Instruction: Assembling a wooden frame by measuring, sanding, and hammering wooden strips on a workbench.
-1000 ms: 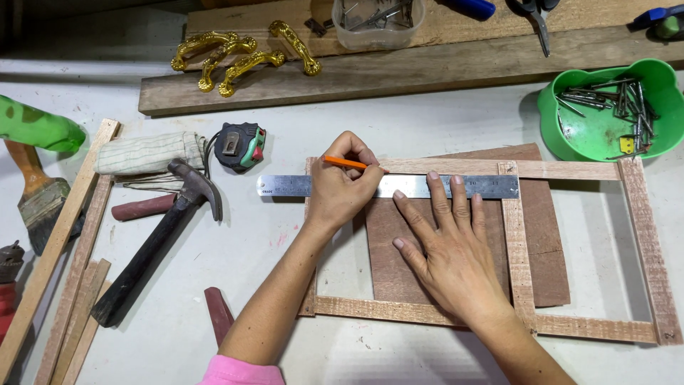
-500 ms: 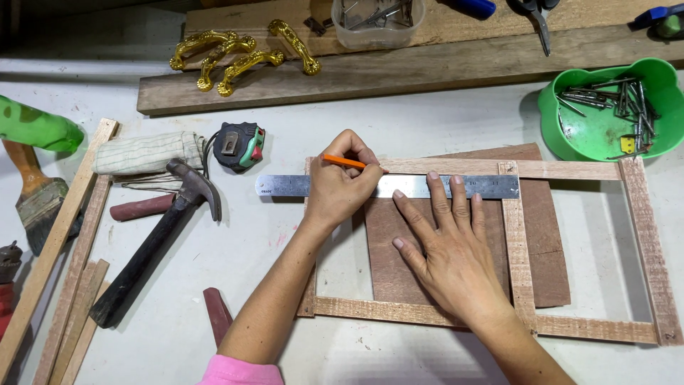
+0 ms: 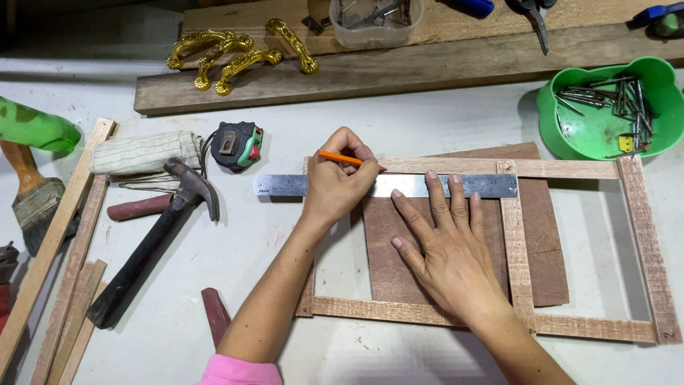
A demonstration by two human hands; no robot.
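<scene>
My left hand (image 3: pixel 338 187) grips an orange pencil (image 3: pixel 340 158), its tip at the upper edge of a steel ruler (image 3: pixel 278 185). The ruler lies across the top of a light wooden frame (image 3: pixel 570 170), which rests on a brown board (image 3: pixel 388 264). My right hand (image 3: pixel 443 246) lies flat, palm down with fingers spread, on the board; its fingertips press on the ruler. It holds nothing.
Left of the frame lie a claw hammer (image 3: pixel 153 239), a tape measure (image 3: pixel 237 146), a cloth roll (image 3: pixel 142 153), a paintbrush (image 3: pixel 35 196) and wood strips (image 3: pixel 53 242). A green bowl of nails (image 3: pixel 605 117) stands at the right. Gold handles (image 3: pixel 239 53) sit on a plank (image 3: pixel 427 68) at the back.
</scene>
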